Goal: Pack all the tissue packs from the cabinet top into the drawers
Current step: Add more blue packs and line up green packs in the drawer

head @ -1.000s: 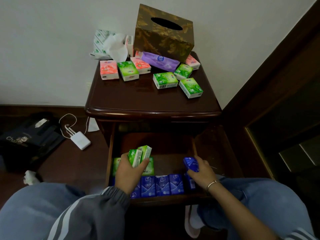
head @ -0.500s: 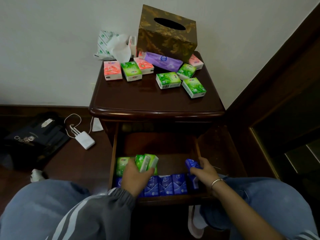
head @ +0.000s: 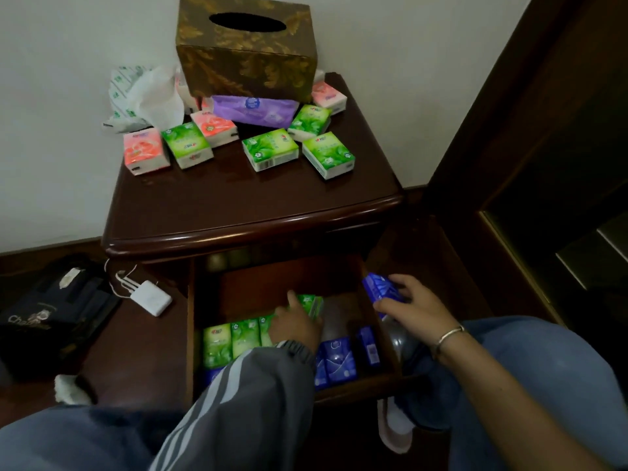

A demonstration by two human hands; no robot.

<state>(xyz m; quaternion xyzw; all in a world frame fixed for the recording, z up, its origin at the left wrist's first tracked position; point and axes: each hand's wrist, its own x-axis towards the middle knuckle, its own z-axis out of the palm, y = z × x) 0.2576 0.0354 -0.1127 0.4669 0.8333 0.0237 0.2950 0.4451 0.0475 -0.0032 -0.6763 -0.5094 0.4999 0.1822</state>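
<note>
Several green and pink tissue packs (head: 271,149) and a long purple pack (head: 253,111) lie on the dark wooden cabinet top (head: 251,202). Below it the drawer (head: 385,329) stands pulled out, with green packs (head: 231,339) in a row at the left and blue packs (head: 336,363) along the front. My left hand (head: 297,322) is down inside the drawer, holding a green pack (head: 311,304) against the green row. My right hand (head: 413,305) grips a blue pack (head: 380,288) above the drawer's right side.
A brown patterned tissue box (head: 246,51) and a crumpled white plastic wrapper (head: 142,96) sit at the back of the cabinet top. A white charger (head: 152,297) with cable and a dark bag (head: 51,314) lie on the floor at left. A dark wooden panel rises at right.
My left hand has lowered the green pack into the drawer beside the green row. My right hand has lifted the blue pack up and to the right. The camera has moved closer.
</note>
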